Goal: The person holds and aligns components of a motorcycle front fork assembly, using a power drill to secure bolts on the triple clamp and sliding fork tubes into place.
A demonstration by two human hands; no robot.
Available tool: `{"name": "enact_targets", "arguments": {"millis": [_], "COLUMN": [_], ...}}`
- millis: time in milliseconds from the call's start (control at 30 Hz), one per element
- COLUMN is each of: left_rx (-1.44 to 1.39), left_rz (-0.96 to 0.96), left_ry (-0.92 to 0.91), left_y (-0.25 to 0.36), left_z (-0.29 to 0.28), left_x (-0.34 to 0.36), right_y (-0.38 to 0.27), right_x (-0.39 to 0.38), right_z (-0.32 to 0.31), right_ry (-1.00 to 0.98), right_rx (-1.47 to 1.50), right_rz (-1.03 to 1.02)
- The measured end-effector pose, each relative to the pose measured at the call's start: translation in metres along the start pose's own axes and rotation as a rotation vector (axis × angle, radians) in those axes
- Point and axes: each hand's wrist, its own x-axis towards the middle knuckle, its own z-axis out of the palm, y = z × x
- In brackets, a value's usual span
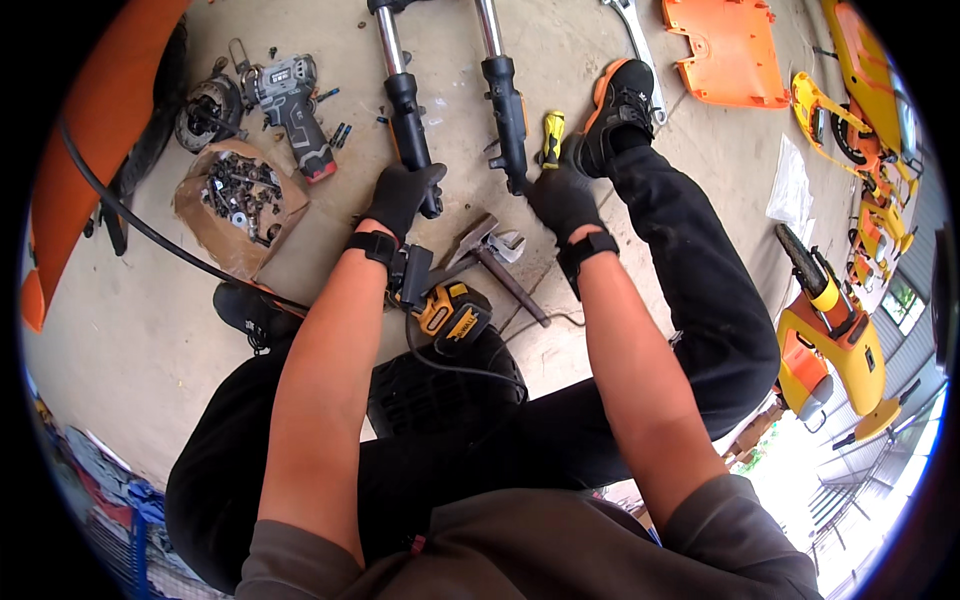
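A front suspension fork (pixel 507 115) lies on the floor ahead of me, its two black lower legs toward me and its silver tubes away. My left hand (pixel 398 198), in a black glove, is closed round the lower end of the left leg. My right hand (pixel 566 203), also gloved, is closed at the bottom end of the right leg; its fingertips are partly hidden. Just beyond that hand is a yellow-handled tool (pixel 552 138), its far part hidden. A hammer (pixel 508 282) and an adjustable wrench (pixel 505 246) lie between my forearms.
At left are a grey cordless impact driver (pixel 296 115), a wheel hub (pixel 208 112) and a cardboard box (pixel 285 225) of bolts. A yellow cordless tool (pixel 455 318) sits near my knees. An orange panel (pixel 725 55) and large wrench (pixel 640 55) lie far right; yellow scooters (pixel 840 345) stand beyond.
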Motion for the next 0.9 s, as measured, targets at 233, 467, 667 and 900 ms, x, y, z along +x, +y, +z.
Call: {"name": "enact_targets", "arguments": {"millis": [233,467,667,900], "left_rx": [-0.279,-0.028,0.161,0.102], "left_rz": [-0.012,0.095,0.119,0.122], "left_ry": [-0.174,-0.055,0.045,0.044], "left_y": [0.002,0.001,0.001,0.003], "left_z": [-0.007,-0.006,-0.008,-0.005], "left_x": [-0.013,-0.017,-0.016,-0.021], "right_y": [0.001,0.004,-0.004,0.000], "right_x": [0.040,0.037,0.031,0.038], "right_z": [-0.012,0.016,0.031,0.031], "right_ry": [-0.171,-0.213,-0.037,-0.152], "right_rx": [0.448,0.591,0.463,0.547], "right_rz": [-0.089,-0.040,-0.041,-0.036]}}
